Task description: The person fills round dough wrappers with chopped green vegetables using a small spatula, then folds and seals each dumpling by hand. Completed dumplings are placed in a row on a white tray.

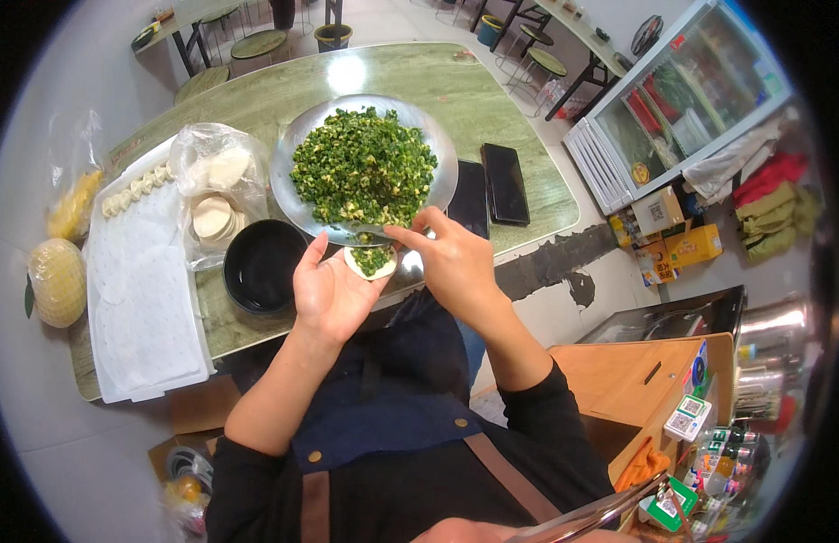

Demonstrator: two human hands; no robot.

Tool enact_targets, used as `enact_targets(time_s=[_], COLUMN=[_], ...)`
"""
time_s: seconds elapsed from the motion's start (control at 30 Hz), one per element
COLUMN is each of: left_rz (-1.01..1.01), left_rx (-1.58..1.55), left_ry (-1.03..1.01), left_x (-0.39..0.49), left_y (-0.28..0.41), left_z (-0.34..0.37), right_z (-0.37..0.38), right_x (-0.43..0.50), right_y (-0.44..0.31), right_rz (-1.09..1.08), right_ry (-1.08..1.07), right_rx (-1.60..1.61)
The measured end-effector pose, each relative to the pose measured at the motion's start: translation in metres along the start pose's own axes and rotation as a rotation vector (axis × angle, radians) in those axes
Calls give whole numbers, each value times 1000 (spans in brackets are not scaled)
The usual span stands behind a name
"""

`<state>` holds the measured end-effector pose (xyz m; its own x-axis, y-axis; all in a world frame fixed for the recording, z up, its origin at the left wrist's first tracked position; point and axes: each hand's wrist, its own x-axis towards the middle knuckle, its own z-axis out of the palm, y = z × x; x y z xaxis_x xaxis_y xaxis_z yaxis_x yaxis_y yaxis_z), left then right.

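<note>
On the open palm and fingers of my left hand (331,295) lies a round dough wrapper (380,273) with chopped green and yellow filling on it. My right hand (453,261) grips a metal spoon or spreader (370,229) over the wrapper, at the near rim of a wide metal bowl (448,146). That bowl holds a heap of chopped greens with yellow bits (365,163). Left of my left hand stands a black bowl (264,266), and behind it a stack of round wrappers (213,217) sits in a plastic bag. More wrappers (226,166) lie farther back in the plastic.
A white tray (144,305) with a paper liner holds a row of folded dumplings (138,190) at its far end. Two dark phones or tablets (505,183) (468,197) lie right of the metal bowl. A netted yellow fruit (57,283) sits at the far left.
</note>
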<state>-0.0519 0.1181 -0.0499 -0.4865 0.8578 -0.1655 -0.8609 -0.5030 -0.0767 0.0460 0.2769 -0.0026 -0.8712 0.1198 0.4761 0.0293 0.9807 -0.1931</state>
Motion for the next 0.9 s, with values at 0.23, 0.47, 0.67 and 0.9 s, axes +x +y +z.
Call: enact_targets(time_s=[0.23,0.47,0.67,0.9], left_rz=[37,30,39,70], left_rx=[18,53,41,21], left_ry=[12,1,29,19], left_x=[4,9,14,12], left_y=[0,-7,-21,-24], left_z=[3,2,4,8], right_z=[-10,-7,-14,-14], right_x=[-8,-3,-10,-17], right_y=[9,11,15,6], right_rz=[34,58,107,100], right_ry=[-43,-30,-47,-57], right_rx=[-25,-72,-76,-56])
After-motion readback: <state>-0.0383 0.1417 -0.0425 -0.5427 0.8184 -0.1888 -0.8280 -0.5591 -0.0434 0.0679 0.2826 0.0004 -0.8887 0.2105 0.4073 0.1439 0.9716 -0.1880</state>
